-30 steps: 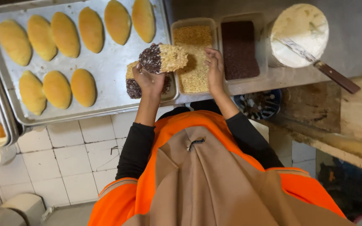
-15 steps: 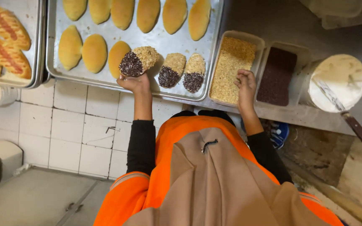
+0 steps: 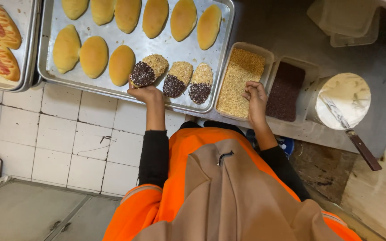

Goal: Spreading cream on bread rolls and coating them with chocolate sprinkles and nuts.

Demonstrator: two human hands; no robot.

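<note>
Left hand (image 3: 144, 93) at the tray's (image 3: 130, 96) near edge, fingers clamped on the near end of a coated bun (image 3: 148, 70), setting it down or just touching the tray, hard to tell. Right hand (image 3: 255, 96) over the crumb tub (image 3: 241, 80), fingers curled together, possibly pinching crumbs; cannot tell. Progress, judged: 3 buns coated half dark sprinkles, half crumbs, counting the held 1; 2 others (image 3: 188, 80) lie just right of it. 9 plain buns (image 3: 94, 56) left, fully visible ones. Held bun's long axis runs diagonal, dark end near-left, crumb end far-right. Beyond: sprinkle tub (image 3: 284, 91), cream pot (image 3: 342, 100) with knife (image 3: 351, 136) across it.
</note>
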